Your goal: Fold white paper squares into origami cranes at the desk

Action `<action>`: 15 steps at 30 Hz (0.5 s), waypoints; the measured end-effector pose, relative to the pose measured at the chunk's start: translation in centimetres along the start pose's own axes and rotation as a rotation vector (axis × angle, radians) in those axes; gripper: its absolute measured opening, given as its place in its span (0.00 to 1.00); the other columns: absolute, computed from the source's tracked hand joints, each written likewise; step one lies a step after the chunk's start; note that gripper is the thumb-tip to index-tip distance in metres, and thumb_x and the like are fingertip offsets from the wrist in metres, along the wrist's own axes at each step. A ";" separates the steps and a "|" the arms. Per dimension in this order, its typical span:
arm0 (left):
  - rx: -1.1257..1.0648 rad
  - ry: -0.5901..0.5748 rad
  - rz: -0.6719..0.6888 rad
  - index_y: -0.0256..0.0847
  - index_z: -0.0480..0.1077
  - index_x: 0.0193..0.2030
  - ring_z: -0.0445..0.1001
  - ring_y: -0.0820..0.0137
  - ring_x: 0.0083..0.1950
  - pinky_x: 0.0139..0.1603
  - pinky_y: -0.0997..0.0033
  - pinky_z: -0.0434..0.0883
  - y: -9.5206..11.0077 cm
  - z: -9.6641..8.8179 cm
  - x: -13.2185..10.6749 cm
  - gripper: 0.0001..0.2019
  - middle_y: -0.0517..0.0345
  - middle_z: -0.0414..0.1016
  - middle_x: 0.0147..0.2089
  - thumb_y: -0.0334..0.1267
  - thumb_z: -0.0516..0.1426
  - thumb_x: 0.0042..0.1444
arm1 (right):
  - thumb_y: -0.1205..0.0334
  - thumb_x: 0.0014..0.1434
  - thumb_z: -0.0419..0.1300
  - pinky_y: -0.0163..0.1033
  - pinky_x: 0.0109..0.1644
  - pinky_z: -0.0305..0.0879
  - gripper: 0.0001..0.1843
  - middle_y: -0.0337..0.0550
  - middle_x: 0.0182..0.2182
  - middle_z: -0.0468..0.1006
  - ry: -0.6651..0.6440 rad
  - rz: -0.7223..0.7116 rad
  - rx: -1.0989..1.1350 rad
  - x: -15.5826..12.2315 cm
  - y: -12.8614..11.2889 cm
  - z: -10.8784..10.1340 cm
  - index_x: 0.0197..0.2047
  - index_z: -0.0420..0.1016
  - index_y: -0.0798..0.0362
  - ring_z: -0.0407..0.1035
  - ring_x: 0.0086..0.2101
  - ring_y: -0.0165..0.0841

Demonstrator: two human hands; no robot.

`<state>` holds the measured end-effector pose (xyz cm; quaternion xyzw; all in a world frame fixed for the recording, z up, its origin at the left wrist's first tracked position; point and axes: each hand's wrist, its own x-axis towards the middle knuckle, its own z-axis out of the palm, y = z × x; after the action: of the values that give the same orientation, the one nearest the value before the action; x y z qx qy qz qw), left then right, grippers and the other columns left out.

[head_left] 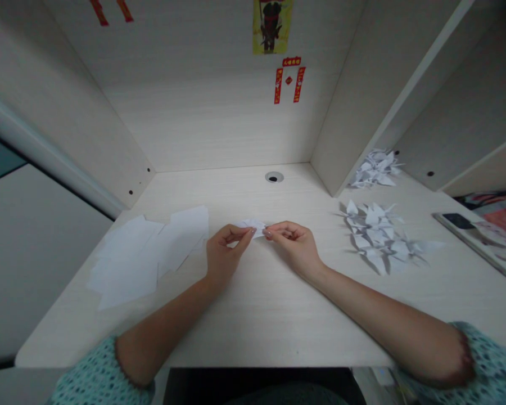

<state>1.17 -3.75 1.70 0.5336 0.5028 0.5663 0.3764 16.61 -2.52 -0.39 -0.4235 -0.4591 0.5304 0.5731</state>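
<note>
A small folded piece of white paper (254,226) is held just above the pale wooden desk (257,304) at its middle. My left hand (224,251) pinches its left end with thumb and fingers closed. My right hand (292,242) pinches its right end the same way. Both forearms reach in from the desk's near edge, with teal patterned sleeves pushed up.
Several flat white paper sheets (145,253) lie spread at the left. A pile of folded white paper cranes (377,236) sits at the right, another heap (375,169) on a shelf behind. A phone (457,220) lies on a book far right. A cable hole (274,177) is at the back.
</note>
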 end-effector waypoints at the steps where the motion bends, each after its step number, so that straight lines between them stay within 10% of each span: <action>1: 0.003 0.003 0.008 0.39 0.74 0.27 0.77 0.69 0.35 0.42 0.69 0.73 0.0 0.0 0.0 0.07 0.57 0.79 0.31 0.40 0.64 0.46 | 0.57 0.43 0.70 0.37 0.33 0.67 0.10 0.42 0.26 0.80 0.000 -0.003 0.003 0.0 -0.1 0.0 0.28 0.79 0.52 0.71 0.26 0.30; 15: -0.100 0.003 -0.134 0.38 0.70 0.24 0.74 0.72 0.30 0.34 0.73 0.71 0.0 0.1 0.4 0.10 0.57 0.78 0.29 0.40 0.65 0.44 | 0.56 0.42 0.70 0.37 0.34 0.67 0.12 0.38 0.22 0.78 -0.014 -0.005 0.067 0.2 0.1 -0.1 0.28 0.74 0.52 0.71 0.24 0.29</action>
<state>1.21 -3.36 1.76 0.4784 0.5090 0.5650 0.4390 16.67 -2.26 -0.49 -0.3992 -0.4462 0.5468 0.5853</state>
